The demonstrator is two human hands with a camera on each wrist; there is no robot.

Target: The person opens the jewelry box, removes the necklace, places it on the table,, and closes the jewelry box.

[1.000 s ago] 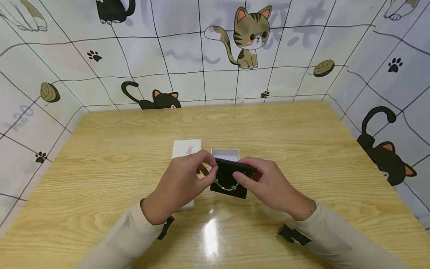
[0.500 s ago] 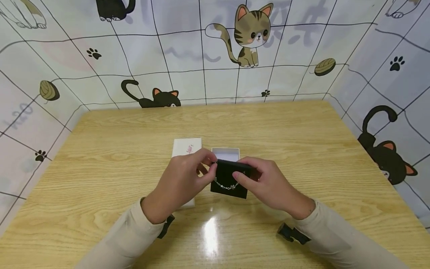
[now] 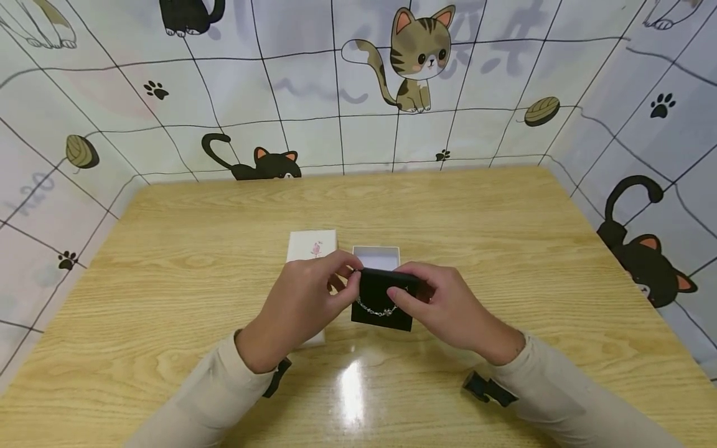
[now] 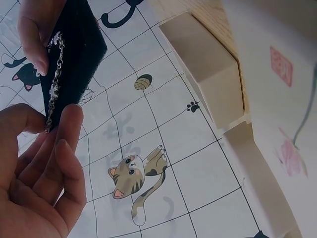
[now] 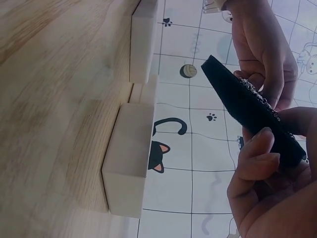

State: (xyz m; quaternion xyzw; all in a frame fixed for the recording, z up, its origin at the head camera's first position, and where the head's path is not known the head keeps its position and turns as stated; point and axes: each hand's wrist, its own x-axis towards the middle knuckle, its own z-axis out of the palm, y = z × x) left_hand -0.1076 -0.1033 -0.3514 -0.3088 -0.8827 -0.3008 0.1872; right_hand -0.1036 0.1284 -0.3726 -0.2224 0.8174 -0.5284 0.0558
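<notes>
A silver chain bracelet (image 3: 383,313) lies across the face of a black jewellery pad (image 3: 364,318), held up over the table. The right hand (image 3: 456,305) grips the pad from its right side, thumb on the face and fingers behind, as the right wrist view also shows. At the pad's upper left corner, the left hand (image 3: 308,283) pinches the bracelet's end between thumb and forefinger. In the left wrist view, the chain hangs along the pad's face down to those fingertips (image 4: 37,124). Part of the bracelet is hidden by the right thumb.
Behind the pad, a small open white box (image 3: 376,256) stands on the wooden table (image 3: 224,236). A longer white box (image 3: 302,244) with a pink flower print lies to its left, partly under the left hand. A cat-patterned cloth (image 3: 308,93) encloses the table's back and sides.
The pad's top edge has tipped slightly lower, and the left fingertips shift a little at its corner. Both hands keep their hold.
</notes>
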